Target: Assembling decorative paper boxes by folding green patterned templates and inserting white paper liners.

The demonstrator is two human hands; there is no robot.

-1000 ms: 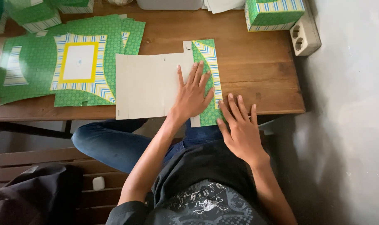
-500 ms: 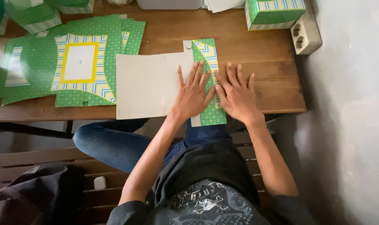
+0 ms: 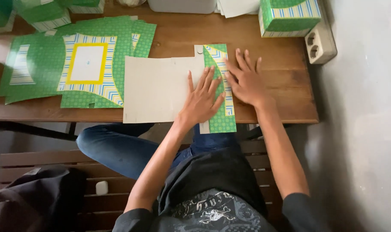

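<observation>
green flat cartons (image 3: 75, 64) stacked left, folded green box (image 3: 290, 16), power strip (image 3: 321, 43).

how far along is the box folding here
Done: finished green boxes stand at the table's far edge. In hand: the left hand and right hand press flat on a folded green flap of a cardboard sheet. Left: a stack of flat sheets lies unfolded beside it.

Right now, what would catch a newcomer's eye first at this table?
Both hands pressed flat near the table's front edge: the left hand on a plain cardboard sheet, the right hand beside it on the sheet's folded green patterned flap. To the left lies a spread of flat green sheets; a finished green box stands at the far right corner.
</observation>
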